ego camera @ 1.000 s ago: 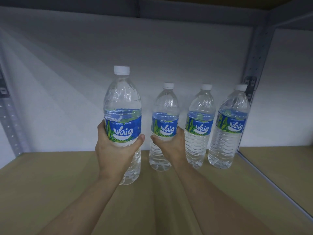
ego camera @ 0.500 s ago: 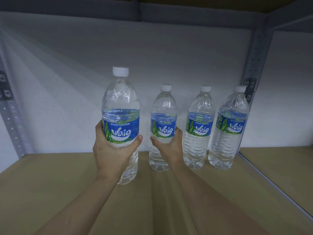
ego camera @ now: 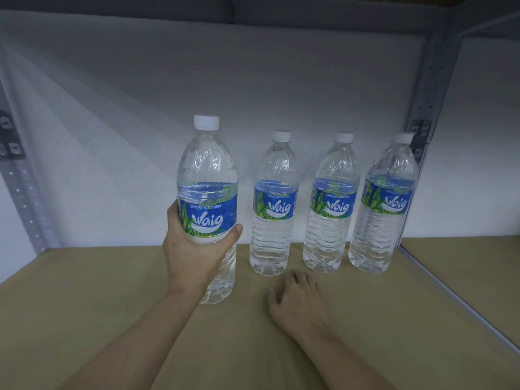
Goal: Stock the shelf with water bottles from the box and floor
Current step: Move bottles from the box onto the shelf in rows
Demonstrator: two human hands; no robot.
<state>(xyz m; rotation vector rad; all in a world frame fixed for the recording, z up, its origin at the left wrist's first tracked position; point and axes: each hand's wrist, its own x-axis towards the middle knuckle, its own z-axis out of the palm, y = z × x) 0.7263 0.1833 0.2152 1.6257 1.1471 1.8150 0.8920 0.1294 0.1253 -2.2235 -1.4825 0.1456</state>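
Note:
My left hand (ego camera: 191, 249) grips a clear water bottle (ego camera: 207, 175) with a blue label and white cap, held upright with its base at or just above the tan shelf board (ego camera: 84, 305). To its right three matching bottles stand in a row against the white back wall: the nearest bottle (ego camera: 274, 198), a middle bottle (ego camera: 332, 201) and a far right bottle (ego camera: 387, 204). My right hand (ego camera: 298, 299) hovers low over the shelf in front of the nearest standing bottle, fingers loosely curled and apart, holding nothing.
A grey perforated upright (ego camera: 427, 108) rises behind the far right bottle, and another upright (ego camera: 19, 192) stands at the left. A grey beam (ego camera: 253, 9) runs overhead. A white shelf edge (ego camera: 450, 294) separates a neighbouring tan bay at the right.
My right hand has let go of the nearest standing bottle and pulled back and down toward me. The left hand still holds its bottle in much the same place.

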